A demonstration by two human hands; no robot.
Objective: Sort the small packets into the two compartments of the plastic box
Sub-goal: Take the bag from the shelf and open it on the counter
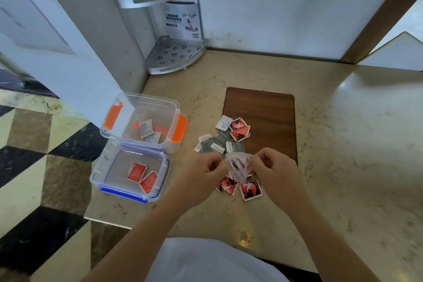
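1. Both hands meet over the desk [343, 144]. The left hand [207, 170] and the right hand [272, 167] each pinch one side of a small clear bag [238, 166], fingers curled round its edges. What is inside is too blurred to name.

2. The box [137, 144] lies to the left of the hands, at the desk's left edge, nearer the left hand. It shows as two clear tubs touching end to end: the far tub [142, 103] with orange clips and the near tub [103, 174] with blue trim. The pair runs away from the person, so the near tub sits about level with the hands and the far one further off.

3. White packets [146, 130] lie in the far tub; red packets [143, 177] lie in the near tub.

4. The unsorted packets are right by the hands. Two red ones [240, 188] lie just under the bag, towards the person. A loose pile of white and grey ones [217, 143], with more red ones [239, 129] at its far end, lies just beyond the hands, partly on a wooden board [270, 107].

5. As I judge it, the next move needs a free hand first. Then the left hand has the short reach: sideways to the near tub for red, forward and left for white.
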